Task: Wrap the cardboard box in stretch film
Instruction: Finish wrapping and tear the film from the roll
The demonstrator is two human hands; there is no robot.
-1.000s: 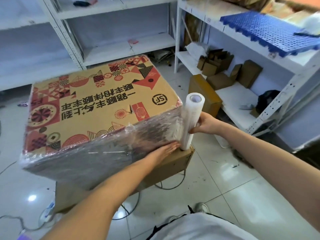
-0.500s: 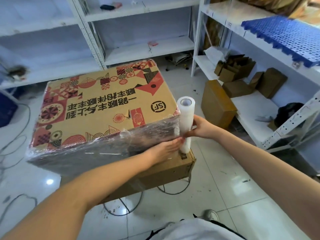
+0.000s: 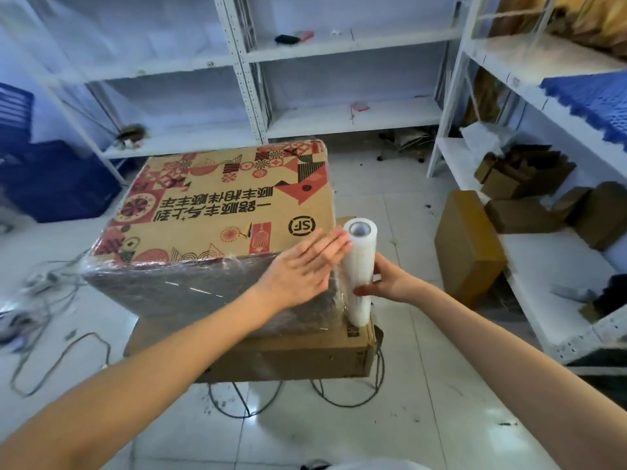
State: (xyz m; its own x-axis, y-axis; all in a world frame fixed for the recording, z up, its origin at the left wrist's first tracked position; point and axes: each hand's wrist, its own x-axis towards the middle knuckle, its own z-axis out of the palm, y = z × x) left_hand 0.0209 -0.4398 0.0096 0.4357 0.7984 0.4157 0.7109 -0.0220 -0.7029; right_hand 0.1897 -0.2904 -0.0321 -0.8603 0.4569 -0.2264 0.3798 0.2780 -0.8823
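Since a moment ago the left hand [image 3: 305, 266] has slid up the box [image 3: 217, 212] to its near right top corner, fingers flat on the film. Right hand [image 3: 386, 283] grips the roll [image 3: 359, 266], which stands upright at that corner on a lower carton [image 3: 288, 354]. Film covers the box's near side. Shelves [image 3: 339, 120] stand behind.
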